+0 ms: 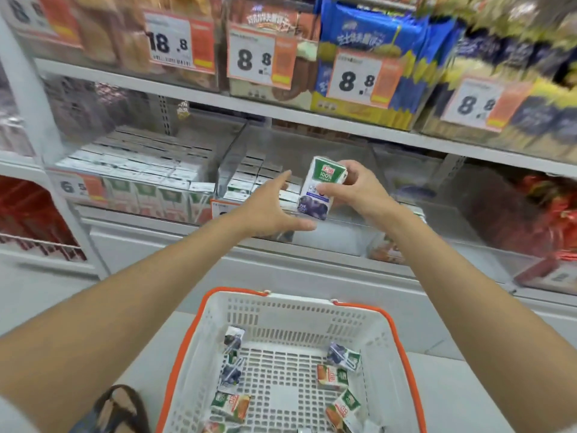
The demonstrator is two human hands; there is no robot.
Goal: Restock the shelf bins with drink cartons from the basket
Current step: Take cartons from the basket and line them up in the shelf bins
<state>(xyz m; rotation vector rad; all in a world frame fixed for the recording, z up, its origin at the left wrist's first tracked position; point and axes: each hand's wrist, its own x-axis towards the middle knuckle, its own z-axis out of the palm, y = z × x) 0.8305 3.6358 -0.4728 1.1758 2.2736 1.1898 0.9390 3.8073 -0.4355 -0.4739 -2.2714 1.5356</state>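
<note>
1. Drink carton (316, 189): white, with a green top and purple fruit at the base. You hold it nearly upright in front of the middle shelf, level with the clear bins.
2. Your right hand (359, 192) grasps the carton, thumb across its front face and fingers curled behind it.
3. Your left hand (271, 207) is released, fingers straight and spread, just beside the carton's left side. Whether it touches cannot be told.
4. The centre bin (232, 157) behind the carton holds rows of cartons on its left side. The left bin (131, 195) is packed.
5. The basket (401, 348), white with an orange rim, sits below your arms. Loose cartons (332, 376) lie scattered on its floor, some purple, some orange.
6. Price tags (253, 57) hang along the upper shelf.
</note>
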